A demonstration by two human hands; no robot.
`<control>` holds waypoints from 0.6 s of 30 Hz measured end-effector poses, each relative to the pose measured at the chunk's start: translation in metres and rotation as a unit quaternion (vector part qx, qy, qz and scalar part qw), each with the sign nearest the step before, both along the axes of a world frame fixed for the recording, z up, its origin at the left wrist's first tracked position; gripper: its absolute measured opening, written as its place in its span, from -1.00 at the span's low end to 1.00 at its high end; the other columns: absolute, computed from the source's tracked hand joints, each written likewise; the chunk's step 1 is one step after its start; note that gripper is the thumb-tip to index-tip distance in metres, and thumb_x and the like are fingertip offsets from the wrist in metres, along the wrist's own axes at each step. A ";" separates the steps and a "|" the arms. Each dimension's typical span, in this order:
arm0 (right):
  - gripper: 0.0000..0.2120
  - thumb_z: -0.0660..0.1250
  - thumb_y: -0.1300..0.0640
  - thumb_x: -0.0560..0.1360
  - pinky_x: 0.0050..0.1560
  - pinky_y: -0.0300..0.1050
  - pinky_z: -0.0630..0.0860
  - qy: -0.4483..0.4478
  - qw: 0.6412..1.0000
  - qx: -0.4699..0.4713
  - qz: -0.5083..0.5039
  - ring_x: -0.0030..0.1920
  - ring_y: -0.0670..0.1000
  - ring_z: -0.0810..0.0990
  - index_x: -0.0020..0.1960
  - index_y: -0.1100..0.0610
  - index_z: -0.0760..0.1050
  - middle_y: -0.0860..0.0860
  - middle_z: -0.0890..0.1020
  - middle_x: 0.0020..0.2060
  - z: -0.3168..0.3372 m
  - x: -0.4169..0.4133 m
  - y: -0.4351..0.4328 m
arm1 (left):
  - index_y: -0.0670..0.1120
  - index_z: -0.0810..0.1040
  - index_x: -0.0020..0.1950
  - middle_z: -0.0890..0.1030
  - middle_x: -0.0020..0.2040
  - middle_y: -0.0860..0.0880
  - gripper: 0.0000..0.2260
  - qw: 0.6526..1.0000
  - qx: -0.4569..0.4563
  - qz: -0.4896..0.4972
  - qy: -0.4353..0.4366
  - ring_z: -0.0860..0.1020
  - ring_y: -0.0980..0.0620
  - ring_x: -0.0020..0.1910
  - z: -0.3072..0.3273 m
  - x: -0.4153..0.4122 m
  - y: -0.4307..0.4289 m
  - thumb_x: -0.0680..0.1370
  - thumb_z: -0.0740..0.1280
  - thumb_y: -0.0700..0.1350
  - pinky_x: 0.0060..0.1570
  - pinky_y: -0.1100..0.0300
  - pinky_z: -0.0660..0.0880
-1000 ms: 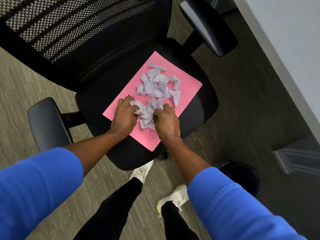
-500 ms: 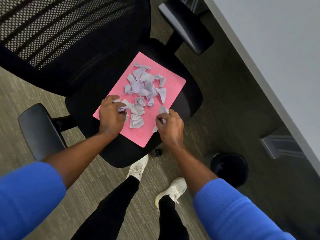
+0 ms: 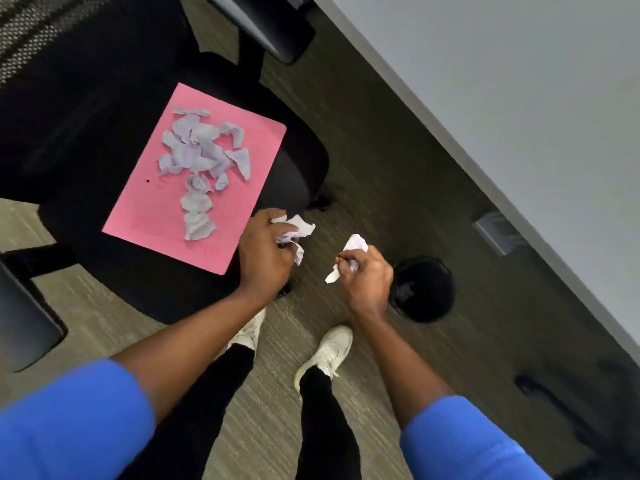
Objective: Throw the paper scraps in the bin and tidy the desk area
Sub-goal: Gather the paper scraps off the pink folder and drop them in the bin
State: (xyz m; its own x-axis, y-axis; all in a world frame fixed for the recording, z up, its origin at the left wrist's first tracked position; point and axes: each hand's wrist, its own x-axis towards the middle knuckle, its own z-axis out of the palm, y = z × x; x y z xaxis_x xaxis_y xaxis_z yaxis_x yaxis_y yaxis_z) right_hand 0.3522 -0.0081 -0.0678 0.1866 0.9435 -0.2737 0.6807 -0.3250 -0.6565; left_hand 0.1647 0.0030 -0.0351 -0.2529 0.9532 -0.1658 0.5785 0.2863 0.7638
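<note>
A pink folder (image 3: 145, 209) lies on the black seat of an office chair (image 3: 86, 126), with several pale torn paper scraps (image 3: 201, 154) heaped on it. My left hand (image 3: 265, 256) is shut on a bunch of scraps, just off the folder's near right corner. My right hand (image 3: 369, 275) grips more scraps and hovers over the carpet, just left of a round black bin (image 3: 424, 289) standing on the floor.
A grey desk top (image 3: 502, 98) runs diagonally along the right, with a metal desk leg foot (image 3: 498, 232) below its edge. Chair armrests stick out at top (image 3: 273, 26) and lower left (image 3: 24, 317). My white shoes (image 3: 327, 351) stand on the carpet between chair and bin.
Both hands have lifted off the folder with scraps in them and moved right toward the bin. The view has swung right, bringing the bin closer to the middle.
</note>
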 end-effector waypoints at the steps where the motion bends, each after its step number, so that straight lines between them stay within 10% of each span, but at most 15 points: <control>1: -0.90 0.54 0.19 0.50 -0.01 0.02 0.60 -0.006 1.000 -0.003 -0.019 -0.09 0.06 0.64 0.01 0.13 0.77 0.04 0.64 -0.13 -0.003 0.013 -0.005 | -0.15 0.80 0.03 0.67 0.25 -0.13 -0.72 1.000 -0.005 -0.016 0.002 0.66 -0.17 0.19 -0.005 0.017 -0.001 0.39 0.47 -0.40 0.19 -0.01 0.61; 14: -0.89 0.50 0.20 0.53 0.09 -0.14 0.57 -0.050 0.976 -0.064 -0.204 0.04 0.21 0.73 0.03 0.13 0.77 0.17 0.75 0.07 -0.077 0.199 -0.073 | -0.21 0.74 0.01 0.68 0.02 -0.21 -0.89 0.980 -0.126 -0.152 0.015 0.62 -0.20 0.11 -0.097 0.246 -0.031 0.51 0.48 -0.23 0.12 0.04 0.48; 18: -0.90 0.47 0.23 0.54 0.05 0.08 0.60 -0.048 0.976 -0.081 -0.195 0.01 0.27 0.72 -0.01 0.20 0.77 0.24 0.75 0.00 -0.110 0.243 -0.072 | -0.32 0.72 -0.02 0.73 -0.03 -0.32 -0.86 0.973 -0.103 -0.208 0.003 0.71 -0.30 0.01 -0.125 0.291 -0.037 0.46 0.45 -0.31 0.03 0.04 0.61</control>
State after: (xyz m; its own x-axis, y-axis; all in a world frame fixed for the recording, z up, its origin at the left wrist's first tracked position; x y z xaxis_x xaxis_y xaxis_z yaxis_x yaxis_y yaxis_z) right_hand 0.5948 -0.0800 -0.1775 0.5557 0.7407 -0.3774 0.5402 -0.6668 -0.5133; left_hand 0.4558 -0.0341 -0.1603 0.1467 0.9199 -0.3638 0.6814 0.1726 0.7113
